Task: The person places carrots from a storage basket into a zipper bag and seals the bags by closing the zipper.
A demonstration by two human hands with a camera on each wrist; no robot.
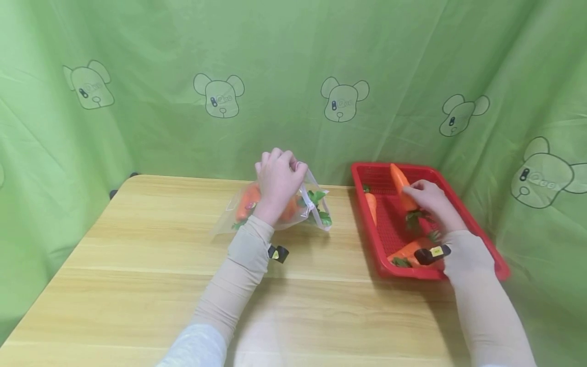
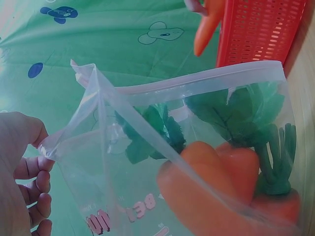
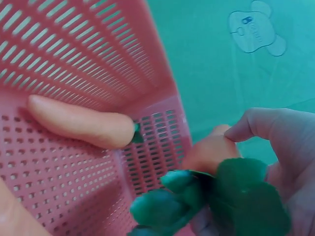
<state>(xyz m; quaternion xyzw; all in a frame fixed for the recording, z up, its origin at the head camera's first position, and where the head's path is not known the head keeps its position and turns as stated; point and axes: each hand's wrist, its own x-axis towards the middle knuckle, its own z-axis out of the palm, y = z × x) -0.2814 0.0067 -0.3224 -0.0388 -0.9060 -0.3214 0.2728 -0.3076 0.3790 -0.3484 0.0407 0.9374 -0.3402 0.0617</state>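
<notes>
My left hand (image 1: 278, 178) pinches the rim of a clear zip bag (image 2: 78, 172) between thumb and forefinger, drawing its mouth partly apart. Inside the bag lie several orange carrots (image 2: 197, 182) with green leaves (image 2: 241, 110). On the right, my right hand (image 1: 430, 196) grips another carrot (image 1: 400, 179) by its thick end, tip pointing up and away, over the red basket (image 1: 362, 204). That carrot's leaves (image 3: 251, 201) hang below the fingers in the right wrist view.
A carrot (image 3: 81, 123) lies along the basket's left wall, and more carrots (image 1: 408, 252) rest at its near end. Bag and basket stand on a wooden table (image 1: 183, 285). Behind and beside it hangs a green curtain (image 1: 284, 46) with printed bear heads.
</notes>
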